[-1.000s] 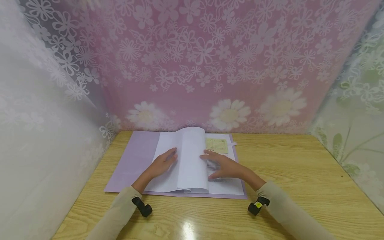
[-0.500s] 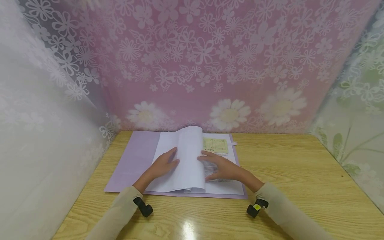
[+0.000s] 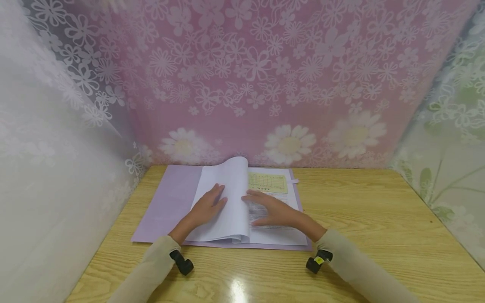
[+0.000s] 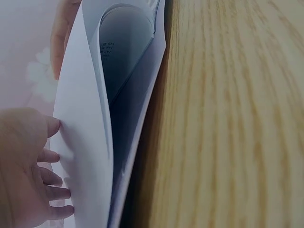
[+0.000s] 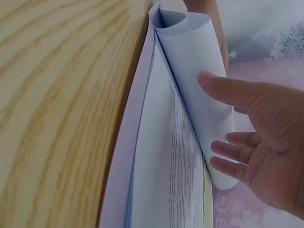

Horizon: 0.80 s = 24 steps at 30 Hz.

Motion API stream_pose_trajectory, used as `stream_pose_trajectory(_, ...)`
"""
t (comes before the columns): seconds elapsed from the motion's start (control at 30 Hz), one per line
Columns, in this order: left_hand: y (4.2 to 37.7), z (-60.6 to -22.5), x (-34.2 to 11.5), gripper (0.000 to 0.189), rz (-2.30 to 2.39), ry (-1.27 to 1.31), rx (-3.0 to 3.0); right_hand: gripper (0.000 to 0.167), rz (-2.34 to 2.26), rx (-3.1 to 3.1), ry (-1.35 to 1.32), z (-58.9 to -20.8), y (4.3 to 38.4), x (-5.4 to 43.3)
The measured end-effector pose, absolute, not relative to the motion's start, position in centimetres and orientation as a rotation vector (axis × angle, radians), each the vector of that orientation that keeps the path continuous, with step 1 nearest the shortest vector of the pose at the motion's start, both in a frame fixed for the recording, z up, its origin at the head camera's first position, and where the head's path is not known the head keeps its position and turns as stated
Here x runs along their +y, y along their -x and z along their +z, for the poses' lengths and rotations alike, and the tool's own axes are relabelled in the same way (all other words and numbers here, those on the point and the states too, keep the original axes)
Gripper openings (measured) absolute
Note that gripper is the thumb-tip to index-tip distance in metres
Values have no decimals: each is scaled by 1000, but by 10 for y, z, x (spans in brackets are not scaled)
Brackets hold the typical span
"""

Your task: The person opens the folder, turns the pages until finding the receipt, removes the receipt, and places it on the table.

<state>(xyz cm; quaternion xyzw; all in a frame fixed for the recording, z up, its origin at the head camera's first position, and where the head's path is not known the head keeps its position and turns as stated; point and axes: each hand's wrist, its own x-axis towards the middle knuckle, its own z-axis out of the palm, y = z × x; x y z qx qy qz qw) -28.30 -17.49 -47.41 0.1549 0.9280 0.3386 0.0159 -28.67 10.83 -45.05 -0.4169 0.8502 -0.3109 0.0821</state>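
A purple folder (image 3: 172,198) lies spread out on the wooden table, with white sheets inside. One white sheet (image 3: 237,214) is curled over toward the left, forming a loose roll along the middle. My left hand (image 3: 204,207) rests on the white paper at the left, fingers extended. At the roll's right side, the fingers of my right hand (image 3: 275,210) touch the curled sheet, loosely spread and not gripping; the right wrist view also shows the thumb against the roll (image 5: 199,52). Under the right hand lies a printed page (image 3: 280,236), with a yellow printed slip (image 3: 268,182) near its top.
The wooden table (image 3: 371,219) extends to the right and in front of the folder. A pink floral curtain (image 3: 227,101) hangs directly behind it, and pale sheeting (image 3: 57,176) closes in the left side. A small strap (image 3: 294,181) sticks out at the folder's right edge.
The right hand has moved left, and the curled sheet's rounded edge has shifted left with it. More of the printed page and yellow slip now shows. The left hand has hardly moved.
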Motion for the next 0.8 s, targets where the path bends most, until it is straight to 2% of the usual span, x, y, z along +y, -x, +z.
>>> stream_pose_trajectory(0.27, 280, -472, -171, 59, 923, -550, 3010, 70, -857, 2554, 1214, -450, 287, 95)
stream_pose_trajectory(0.5, 277, -470, -167, 56, 809, -630, 3050, 64, -810, 2555, 1287, -451, 286, 84)
stream_pose_trajectory(0.8, 278, -474, -169, 53, 749, -579, 3024, 61, -739, 2578, 1325, -452, 285, 73)
